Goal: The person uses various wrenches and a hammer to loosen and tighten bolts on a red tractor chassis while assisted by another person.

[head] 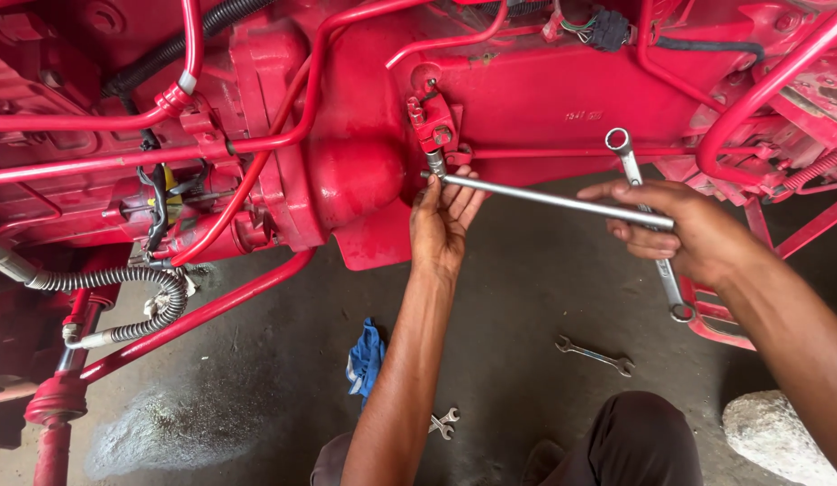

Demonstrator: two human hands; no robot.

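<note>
In the head view, the left hand (pixel 443 219) is raised against the red painted metal machine body (pixel 526 99), its fingers spread loosely and laid along the near end of a long, thin, silver steel bar (pixel 553 200), steadying it rather than gripping it. That end of the bar meets a small red bracket fitting with a bolt (pixel 434 126) on the machine body, just above the fingertips. The bar runs from there to the right and slightly down, into the right hand (pixel 675 229), whose fingers are curled tightly around its far end. The same right hand also clasps a silver double-ended ring spanner (pixel 627 162), which stands nearly upright, one ring sticking out above the knuckles and the other below the hand.

On the grey concrete floor (pixel 526 297) beneath lie a silver open-ended spanner (pixel 595 355), well apart from both hands, a pair of small crossed silver spanners (pixel 443 423) beside the left forearm, and a crumpled blue cloth (pixel 365 357) just left of that forearm. A pale rough stone (pixel 778 441) sits at the lower right. A coiled grey metal hose (pixel 135 288) loops at the left among red painted tubes (pixel 256 144).
</note>
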